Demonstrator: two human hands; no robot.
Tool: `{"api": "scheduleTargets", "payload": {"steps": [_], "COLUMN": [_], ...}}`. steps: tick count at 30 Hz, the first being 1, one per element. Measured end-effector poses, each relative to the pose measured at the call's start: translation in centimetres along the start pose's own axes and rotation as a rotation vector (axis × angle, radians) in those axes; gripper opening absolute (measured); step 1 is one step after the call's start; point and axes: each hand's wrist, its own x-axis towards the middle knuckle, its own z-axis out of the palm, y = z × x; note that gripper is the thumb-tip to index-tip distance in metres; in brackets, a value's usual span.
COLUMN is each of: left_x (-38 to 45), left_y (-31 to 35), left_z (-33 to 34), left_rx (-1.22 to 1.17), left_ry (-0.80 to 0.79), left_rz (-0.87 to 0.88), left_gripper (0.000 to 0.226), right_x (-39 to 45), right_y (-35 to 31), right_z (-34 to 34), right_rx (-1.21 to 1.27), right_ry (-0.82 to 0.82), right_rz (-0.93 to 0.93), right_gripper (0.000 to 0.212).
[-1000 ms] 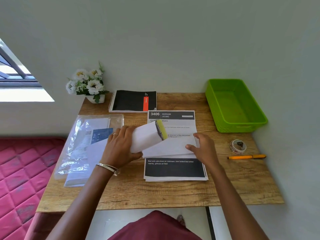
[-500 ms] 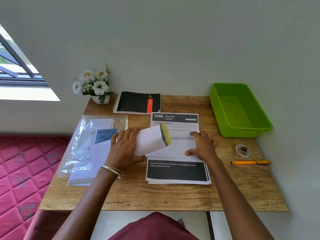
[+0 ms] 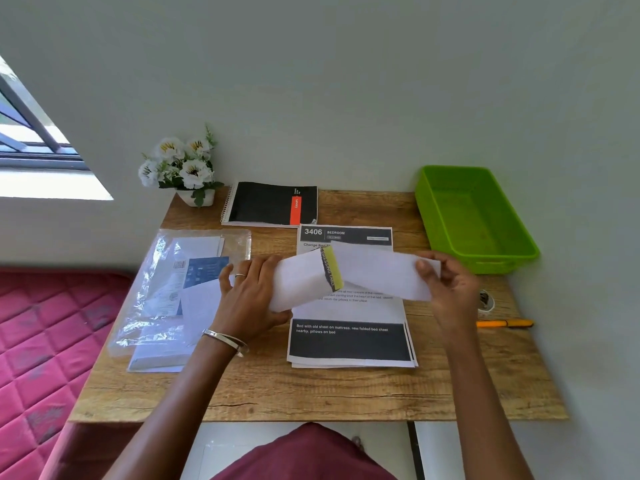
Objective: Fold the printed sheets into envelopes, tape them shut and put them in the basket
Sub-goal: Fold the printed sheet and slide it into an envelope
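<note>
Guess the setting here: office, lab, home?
Most likely a home bedroom with a small desk. A quilted pink mattress lies right beside the wooden table, a white pot of artificial white flowers stands by the wall, and a barred window is at the left.

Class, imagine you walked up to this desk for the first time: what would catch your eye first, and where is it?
Probably the folded sheet held up at the centre by the left hand and right hand, above the stack of printed sheets. Next, the bright green basket at the table's far right corner.
</note>
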Motion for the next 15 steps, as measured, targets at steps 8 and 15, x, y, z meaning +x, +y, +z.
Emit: {"api": "scheduleTargets", "payload": {"steps": [8, 15], "left_x": [0.4, 0.5], "left_y": [0.6, 1.4], "left_z": [0.2, -0.4], "left_rx": [-0.008, -0.144], "left_ry": [-0.032, -0.017], "left_rz": [-0.034, -0.018], "left_gripper": [0.092, 0.094], "right_x": [-0.4, -0.6], "right_y": [-5.3, -4.8], "right_z": [-1.2, -1.2], "right_rx": [0.124, 0.080], "right_ry": [0.391, 0.317], "right_rz": [-0.332, -0.321], "right_gripper": [0.008, 0.014]}}
